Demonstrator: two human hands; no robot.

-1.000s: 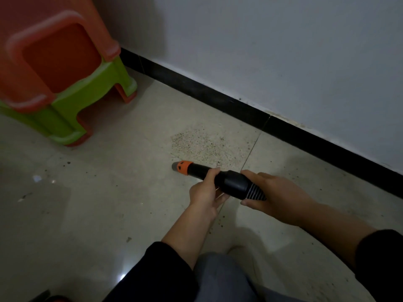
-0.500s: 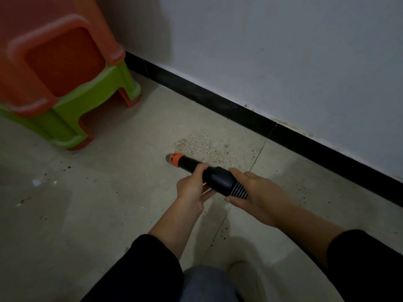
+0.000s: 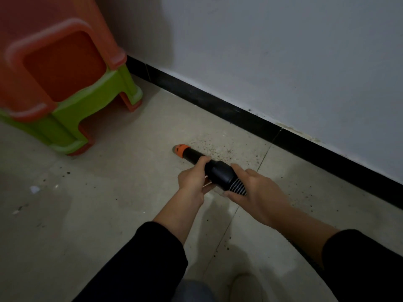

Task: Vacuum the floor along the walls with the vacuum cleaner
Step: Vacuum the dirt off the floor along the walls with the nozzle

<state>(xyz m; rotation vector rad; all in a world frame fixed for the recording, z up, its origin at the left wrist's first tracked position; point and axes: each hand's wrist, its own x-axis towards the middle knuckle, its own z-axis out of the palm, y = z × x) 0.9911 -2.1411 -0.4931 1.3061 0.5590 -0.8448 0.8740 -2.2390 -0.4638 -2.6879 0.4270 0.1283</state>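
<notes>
A black vacuum cleaner nozzle with an orange tip points left and away from me, its tip low over the beige tiled floor. My left hand grips the narrow front part of the nozzle. My right hand holds the ribbed rear end of it. A patch of dark crumbs and grit lies on the tile just right of the tip, close to the black skirting board under the white wall.
A stack of orange and green plastic stools stands at the left, near the wall. Scattered specks and small white scraps lie on the floor at the left. My shoe and knees fill the bottom edge.
The nozzle tip has slid left along the floor, from the near edge of the grit patch to its left side. Both hands moved with it and kept their hold.
</notes>
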